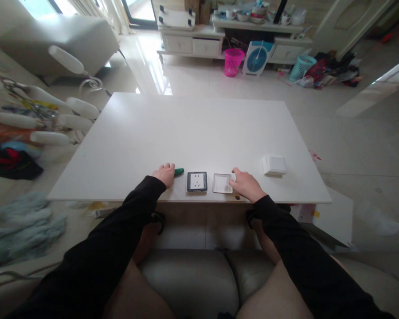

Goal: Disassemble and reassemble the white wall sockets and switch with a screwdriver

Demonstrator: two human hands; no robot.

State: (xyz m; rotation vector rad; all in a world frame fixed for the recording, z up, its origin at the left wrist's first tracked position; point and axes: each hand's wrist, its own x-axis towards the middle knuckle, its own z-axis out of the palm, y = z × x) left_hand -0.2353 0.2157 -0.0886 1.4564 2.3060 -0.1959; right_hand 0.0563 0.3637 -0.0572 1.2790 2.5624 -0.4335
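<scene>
My left hand (164,174) lies low on the tabletop with its fingers bent over a green tool handle (179,172), whose end sticks out to the right; the rest of it is hidden. Just right of that is a square wall socket (197,181) with a white face and dark border, lying face up. A white square cover frame (222,183) lies beside the socket. At the frame's right edge, my right hand (248,184) has its thumb and finger curled together around a small whitish piece, too small to name. Small brass-coloured screws (237,196) lie below that hand.
A white box-like stack (274,165) stands at the right of the white table (193,128). The table's front edge runs just before my knees. Beyond the table are a pink basket (233,62), a blue fan (256,57) and a low cabinet (206,46).
</scene>
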